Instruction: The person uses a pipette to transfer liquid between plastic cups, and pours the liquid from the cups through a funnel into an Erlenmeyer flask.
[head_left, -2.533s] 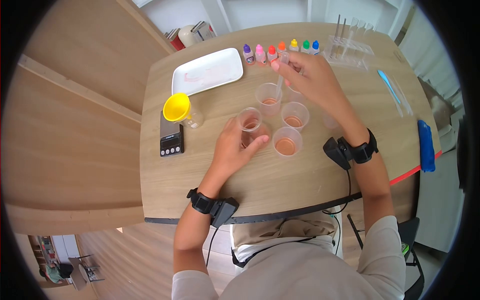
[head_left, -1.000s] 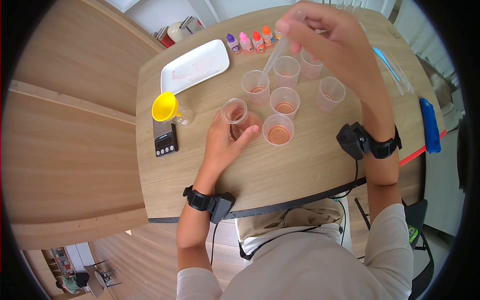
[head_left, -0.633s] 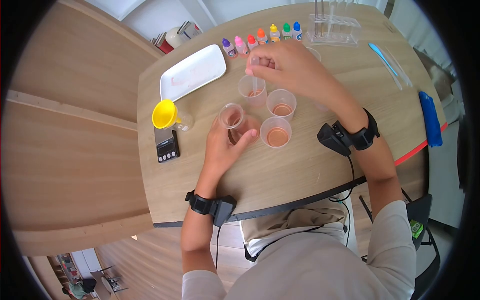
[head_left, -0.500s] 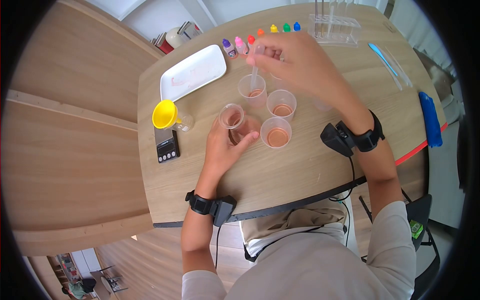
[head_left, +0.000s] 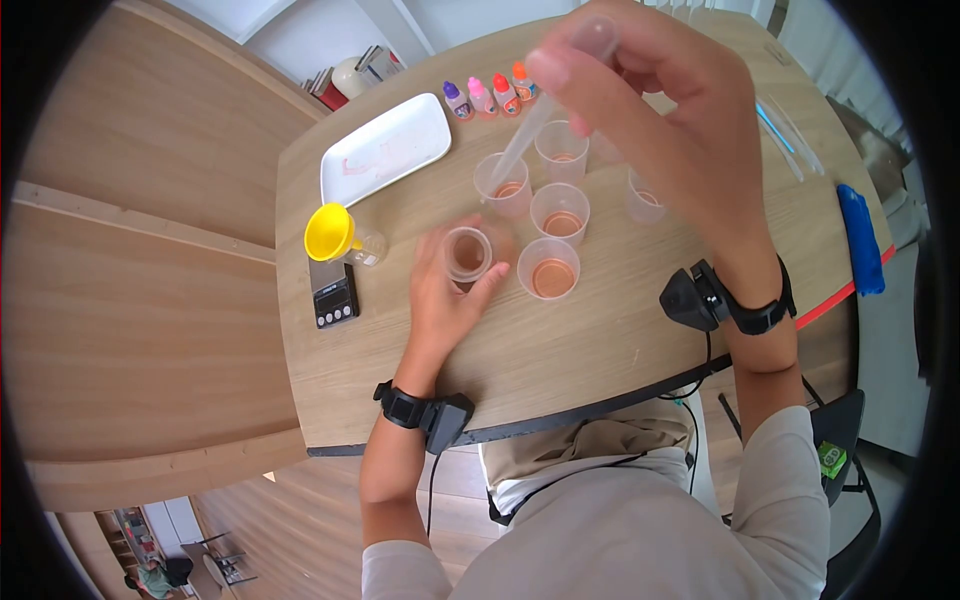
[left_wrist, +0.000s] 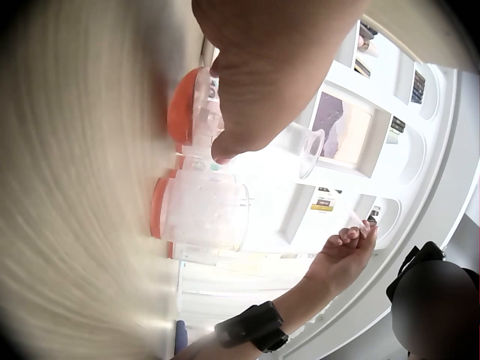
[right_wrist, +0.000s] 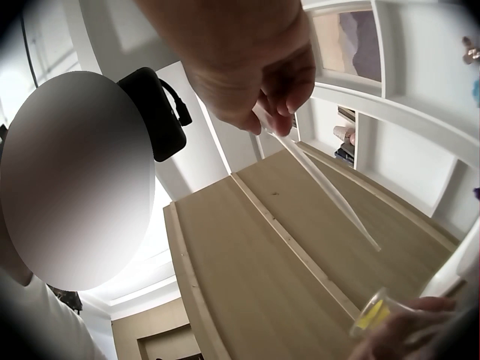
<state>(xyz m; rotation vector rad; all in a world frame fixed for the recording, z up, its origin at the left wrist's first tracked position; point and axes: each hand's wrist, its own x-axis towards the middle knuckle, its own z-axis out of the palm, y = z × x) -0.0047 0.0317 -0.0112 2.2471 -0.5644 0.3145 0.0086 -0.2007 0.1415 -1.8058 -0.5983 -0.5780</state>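
Observation:
My left hand (head_left: pixel 440 295) grips a clear vessel (head_left: pixel 467 254) on the table; in the left wrist view, orange-red liquid (left_wrist: pixel 182 112) lies at its bottom. My right hand (head_left: pixel 680 120) is raised behind the cups, pinching the bulb of a clear pipette (head_left: pixel 532 122). The pipette slants down toward the back-left cup (head_left: pixel 510 203), its lower end over or inside that cup; which, I cannot tell. Nearby cups (head_left: pixel 560 212) (head_left: pixel 550 270) (head_left: pixel 562 165) hold a little pinkish-brown liquid. The right wrist view shows the pipette (right_wrist: pixel 326 180) below my right hand (right_wrist: pixel 247 67).
Small capped bottles (head_left: pixel 506 95) stand at the back beside a white tray (head_left: pixel 385 150). Left are a yellow funnel (head_left: pixel 328 232) and a small scale (head_left: pixel 335 300). Another cup (head_left: pixel 645 203), a blue tool (head_left: pixel 775 125) and a blue cloth (head_left: pixel 860 240) are on the right.
Compared with half a second ago, my right hand is higher and farther right, lifting the pipette, which now slants. The vessel in my left hand has tipped or shifted slightly.

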